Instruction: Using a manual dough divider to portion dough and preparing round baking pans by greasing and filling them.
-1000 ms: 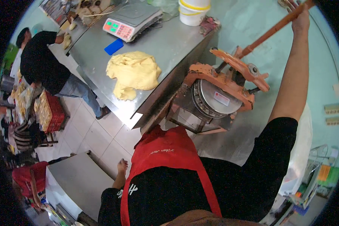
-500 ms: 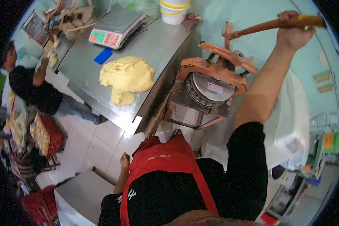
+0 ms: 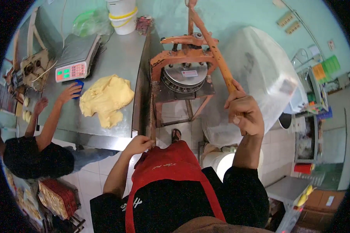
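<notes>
Grey steel desk (image 3: 121, 52), upper left, carries a pale-yellow dough mass (image 3: 107, 96); right of centre, the right hand (image 3: 245, 113) wraps a long orange lever (image 3: 219, 60); left hand (image 3: 139, 145), centre, curls, contents unclear.

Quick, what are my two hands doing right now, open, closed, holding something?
Left hand: fingers curled near the red apron; can't tell whether it holds anything.
Right hand: closed around the near end of the orange lever.

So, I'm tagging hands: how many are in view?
4: the wearer's right hand on the orange lever, left hand near the red apron, a co-worker's hand at the flat blue piece, another hand farther left. More may be hidden.
</notes>
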`<control>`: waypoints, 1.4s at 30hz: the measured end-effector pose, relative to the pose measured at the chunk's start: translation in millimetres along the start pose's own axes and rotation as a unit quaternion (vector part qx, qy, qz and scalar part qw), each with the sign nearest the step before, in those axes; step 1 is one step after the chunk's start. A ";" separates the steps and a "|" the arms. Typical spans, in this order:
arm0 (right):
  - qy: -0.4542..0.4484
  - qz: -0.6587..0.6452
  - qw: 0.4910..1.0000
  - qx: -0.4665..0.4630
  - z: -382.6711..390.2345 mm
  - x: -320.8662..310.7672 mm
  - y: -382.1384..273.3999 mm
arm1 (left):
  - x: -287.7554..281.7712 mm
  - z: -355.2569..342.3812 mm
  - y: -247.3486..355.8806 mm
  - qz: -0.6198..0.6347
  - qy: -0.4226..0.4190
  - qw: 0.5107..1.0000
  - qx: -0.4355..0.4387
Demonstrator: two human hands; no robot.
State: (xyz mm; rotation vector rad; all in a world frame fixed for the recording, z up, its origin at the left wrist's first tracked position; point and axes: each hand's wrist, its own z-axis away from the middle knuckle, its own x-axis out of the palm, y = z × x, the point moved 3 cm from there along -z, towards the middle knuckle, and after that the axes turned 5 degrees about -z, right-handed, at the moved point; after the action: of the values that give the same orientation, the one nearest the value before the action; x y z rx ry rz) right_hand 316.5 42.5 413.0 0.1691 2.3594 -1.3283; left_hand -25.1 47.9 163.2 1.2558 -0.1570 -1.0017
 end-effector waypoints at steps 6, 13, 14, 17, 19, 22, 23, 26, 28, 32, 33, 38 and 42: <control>0.091 -0.130 0.976 -0.151 35.0 18.8 22.9 | 7.8 -33.1 156.8 -0.060 0.014 0.936 0.347; 0.168 -0.105 0.970 -0.140 53.8 30.3 26.6 | 2.5 -25.5 289.6 -0.053 0.068 0.798 0.597; 0.172 -0.107 0.969 -0.139 56.1 28.3 32.4 | 6.0 -30.7 303.9 -0.061 0.075 0.767 0.634; 0.278 -0.205 0.933 -0.096 60.2 35.5 35.9 | 29.6 -55.7 339.3 -0.059 0.101 0.721 0.683; 0.311 -0.151 0.937 -0.052 58.9 19.8 41.4 | 40.6 -66.8 354.4 -0.096 0.074 0.739 0.663; 0.396 0.042 0.913 0.083 46.6 28.4 36.5 | 55.6 -72.9 351.7 -0.145 0.008 0.770 0.622; 0.415 0.102 0.895 0.128 34.9 47.6 30.4 | 59.1 -68.3 347.0 -0.167 -0.019 0.785 0.596; 0.430 0.288 0.818 0.252 9.6 94.0 18.8 | 47.9 -65.0 341.2 -0.126 0.080 0.762 0.630; 0.401 0.410 0.754 0.321 17.5 124.3 4.0 | 76.3 -84.0 326.1 -0.225 0.222 0.799 0.511; 0.329 0.631 0.559 0.425 25.8 121.3 -20.7 | 135.8 -96.9 318.1 -0.563 0.559 0.606 -0.054; 0.304 0.680 0.502 0.440 25.9 113.3 -16.8 | 152.0 -99.0 315.6 -0.610 0.589 0.490 -0.201; 0.210 0.812 0.331 0.432 20.8 82.6 -8.9 | 180.5 -95.3 330.4 -0.668 0.539 0.159 -0.488; 0.210 0.851 0.311 0.368 25.0 77.1 -11.0 | 209.4 -77.9 318.2 -0.656 0.536 0.175 -0.502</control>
State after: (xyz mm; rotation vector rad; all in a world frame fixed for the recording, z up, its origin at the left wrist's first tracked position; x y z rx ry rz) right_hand 251.1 7.9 378.0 2.4785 0.2173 -0.7197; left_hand 317.0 -53.4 317.6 0.1087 2.7399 -0.7661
